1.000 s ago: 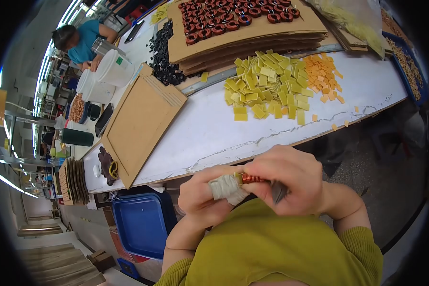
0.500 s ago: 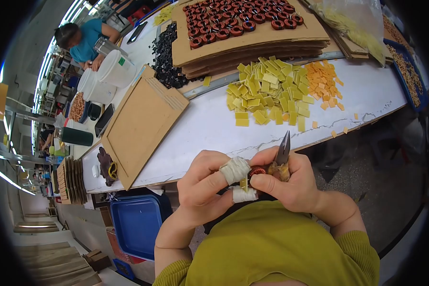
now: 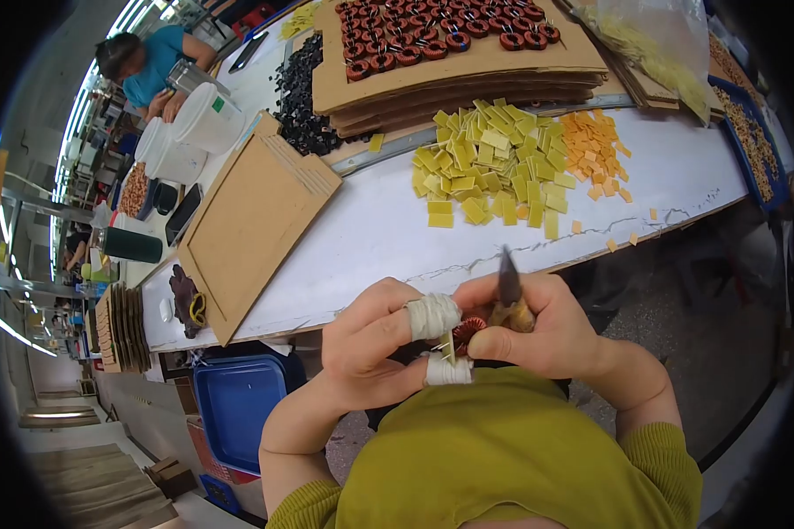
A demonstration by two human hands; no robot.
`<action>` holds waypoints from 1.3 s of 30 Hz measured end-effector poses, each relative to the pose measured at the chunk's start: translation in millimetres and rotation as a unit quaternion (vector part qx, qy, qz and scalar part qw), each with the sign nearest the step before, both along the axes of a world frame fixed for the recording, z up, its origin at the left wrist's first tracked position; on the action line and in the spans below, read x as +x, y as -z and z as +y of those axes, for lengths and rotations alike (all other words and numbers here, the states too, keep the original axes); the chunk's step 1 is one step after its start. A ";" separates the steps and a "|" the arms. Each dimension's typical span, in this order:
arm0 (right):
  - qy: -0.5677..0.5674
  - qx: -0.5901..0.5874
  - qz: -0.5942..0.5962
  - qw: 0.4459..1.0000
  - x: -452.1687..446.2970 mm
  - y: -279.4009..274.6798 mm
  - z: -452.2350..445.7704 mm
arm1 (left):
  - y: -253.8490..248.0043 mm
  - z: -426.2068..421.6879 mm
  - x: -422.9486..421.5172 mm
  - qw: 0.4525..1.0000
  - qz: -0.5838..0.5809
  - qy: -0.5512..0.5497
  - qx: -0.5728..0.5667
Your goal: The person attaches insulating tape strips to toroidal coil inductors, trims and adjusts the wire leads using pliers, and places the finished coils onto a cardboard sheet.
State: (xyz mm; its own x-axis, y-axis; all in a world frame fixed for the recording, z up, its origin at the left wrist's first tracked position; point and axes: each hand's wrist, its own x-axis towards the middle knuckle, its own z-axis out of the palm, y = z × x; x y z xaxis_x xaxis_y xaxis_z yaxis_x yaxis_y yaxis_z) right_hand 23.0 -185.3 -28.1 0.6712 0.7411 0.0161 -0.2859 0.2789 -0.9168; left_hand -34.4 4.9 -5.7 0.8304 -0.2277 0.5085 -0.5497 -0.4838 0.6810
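Observation:
In front of my body, my left hand (image 3: 370, 344) is closed, with white tape wrapped round its thumb and index finger. Between those taped fingertips is a small yellow plate (image 3: 449, 345), with thin wire ends showing beside it. A ring coil (image 3: 470, 334) wound in red-brown wire sits against the plate. My right hand (image 3: 551, 335) pinches this coil between thumb and index finger. The same hand also keeps needle-nose pliers (image 3: 508, 286) in its palm, their dark tip pointing away from me and their grips mostly hidden.
On the white table (image 3: 353, 264) lie yellow plates (image 3: 494, 163), orange chips (image 3: 594, 150) and black pieces (image 3: 302, 97). Finished coils (image 3: 432, 33) cover stacked boards (image 3: 468, 97). A cardboard tray (image 3: 251, 229) lies left, above a blue bin (image 3: 238, 414). Another person (image 3: 154, 66) sits at the far left.
The pliers' tip has swung slightly left and looks foreshortened. The coil has turned between my fingers, and wire ends now show at the yellow plate. The view has shifted slightly.

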 end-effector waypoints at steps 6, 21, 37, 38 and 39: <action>-0.089 -0.069 -0.110 0.987 3.6 -13.9 -9.2 | -5.8 0.4 1.1 0.999 0.044 0.023 0.010; -0.081 -0.123 -0.160 0.976 -2.1 -4.3 -3.4 | -4.7 5.8 -1.6 0.990 0.062 0.035 0.120; -0.109 -0.053 -0.021 0.992 -2.4 17.0 1.5 | 11.8 4.4 -10.1 0.971 0.211 0.032 -0.109; -0.093 -0.051 -0.013 0.994 -4.4 21.4 -1.2 | 14.2 1.8 -13.5 0.960 0.231 0.032 -0.158; -0.078 -0.050 -0.006 0.996 -4.3 24.3 -4.1 | 15.6 -1.3 -16.7 0.934 0.256 0.032 -0.246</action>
State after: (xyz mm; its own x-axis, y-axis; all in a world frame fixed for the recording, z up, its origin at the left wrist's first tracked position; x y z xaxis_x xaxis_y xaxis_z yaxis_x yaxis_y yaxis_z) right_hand 18.7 -189.4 -52.3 0.5474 0.8350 -0.0557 -0.3084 0.1394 -0.9410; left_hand -51.1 3.6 -21.3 0.9861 -0.1287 0.1047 -0.1081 -0.0194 0.9940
